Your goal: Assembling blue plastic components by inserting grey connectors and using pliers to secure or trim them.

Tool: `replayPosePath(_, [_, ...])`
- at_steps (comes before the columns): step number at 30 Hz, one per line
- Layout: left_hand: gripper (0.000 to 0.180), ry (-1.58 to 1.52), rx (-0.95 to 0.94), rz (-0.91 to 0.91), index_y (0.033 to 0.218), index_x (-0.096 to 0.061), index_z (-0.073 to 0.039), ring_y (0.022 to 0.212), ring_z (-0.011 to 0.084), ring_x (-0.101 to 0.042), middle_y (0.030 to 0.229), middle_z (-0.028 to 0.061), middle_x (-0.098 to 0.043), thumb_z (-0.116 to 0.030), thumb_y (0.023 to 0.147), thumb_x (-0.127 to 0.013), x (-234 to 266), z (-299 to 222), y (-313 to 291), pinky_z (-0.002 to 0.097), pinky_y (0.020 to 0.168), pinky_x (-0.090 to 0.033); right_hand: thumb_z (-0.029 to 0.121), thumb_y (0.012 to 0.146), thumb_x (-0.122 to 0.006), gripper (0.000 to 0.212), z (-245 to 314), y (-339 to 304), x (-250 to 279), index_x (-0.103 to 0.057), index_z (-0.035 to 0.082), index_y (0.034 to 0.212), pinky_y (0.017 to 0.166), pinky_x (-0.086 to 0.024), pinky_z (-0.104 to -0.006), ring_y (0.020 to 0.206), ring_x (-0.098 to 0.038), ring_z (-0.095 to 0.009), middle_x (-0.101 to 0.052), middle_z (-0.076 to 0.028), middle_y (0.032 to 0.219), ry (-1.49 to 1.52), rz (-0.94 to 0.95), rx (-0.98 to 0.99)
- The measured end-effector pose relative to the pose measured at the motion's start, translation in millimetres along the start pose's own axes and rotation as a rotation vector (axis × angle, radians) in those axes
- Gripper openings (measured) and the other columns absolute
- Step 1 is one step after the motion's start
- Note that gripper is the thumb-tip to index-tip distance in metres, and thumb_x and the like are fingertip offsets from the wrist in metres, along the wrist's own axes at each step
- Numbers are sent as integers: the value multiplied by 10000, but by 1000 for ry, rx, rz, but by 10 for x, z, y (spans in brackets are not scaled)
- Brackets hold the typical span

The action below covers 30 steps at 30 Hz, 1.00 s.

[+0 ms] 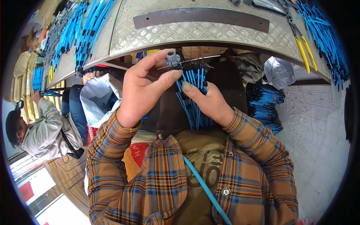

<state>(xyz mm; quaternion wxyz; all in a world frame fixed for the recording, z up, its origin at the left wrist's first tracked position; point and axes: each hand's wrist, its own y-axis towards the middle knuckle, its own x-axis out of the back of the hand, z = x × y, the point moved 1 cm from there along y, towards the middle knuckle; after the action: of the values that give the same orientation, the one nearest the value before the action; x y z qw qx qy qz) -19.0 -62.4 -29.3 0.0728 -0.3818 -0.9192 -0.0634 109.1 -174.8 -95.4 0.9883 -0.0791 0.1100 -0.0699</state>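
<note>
Left hand: threaded grey fitting is pinched by surface edge
Right hand: blue tubes are gripped
Open room: seen around metal strip

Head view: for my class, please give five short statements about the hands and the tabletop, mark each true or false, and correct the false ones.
1. The bare left hand holds a grey threaded fitting. True.
2. The bare right hand is empty. False: it grips a bundle of thin blue-and-black rods.
3. A long, flat, dark strip lies on the pale patterned tabletop. True.
4. The strip has no holes. False: a hole shows near each end.
5. A metal tool with two yellow handles lies right of the strip. True.
</note>
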Motion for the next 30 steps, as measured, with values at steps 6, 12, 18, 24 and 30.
replayPosePath(6, [369,-85,41,52,1158,-595,0,935,87,-575,1013,32,-640,24,796,-666,49,20,99,230,844,-456,500,906,-536,512,11,34,49,-600,12,1045,728,-453,-253,805,-531,-86,-593,-7,861,28,68,-12])
replayPosePath(12, [364,-191,67,176,1152,-605,17,931,90,-573,1010,34,-640,18,793,-665,96,28,139,224,837,-454,567,878,-532,568,-88,92,153,-622,19,994,722,-456,-246,800,-536,-88,-593,-10,843,108,203,-57])
replayPosePath(18, [364,-230,108,336,1160,-598,13,913,92,-580,1002,42,-641,28,800,-653,178,-73,133,226,830,-462,638,839,-528,634,-86,73,173,-634,24,961,711,-460,-247,779,-543,-93,-597,-23,812,96,322,-102])
replayPosePath(24, [301,-201,183,391,1096,-584,3,871,83,-571,941,9,-615,5,806,-665,193,-229,193,222,800,-467,618,848,-534,611,41,-41,94,-627,24,958,702,-466,-249,786,-552,-89,-601,-25,810,72,255,-49])
replayPosePath(30, [327,590,-443,482,1067,-624,-35,742,91,-551,799,9,-570,-26,756,-724,209,-538,339,198,706,-438,585,863,-543,575,14,-120,52,-619,22,952,667,-462,-243,754,-550,-85,-598,-18,790,84,177,-23])
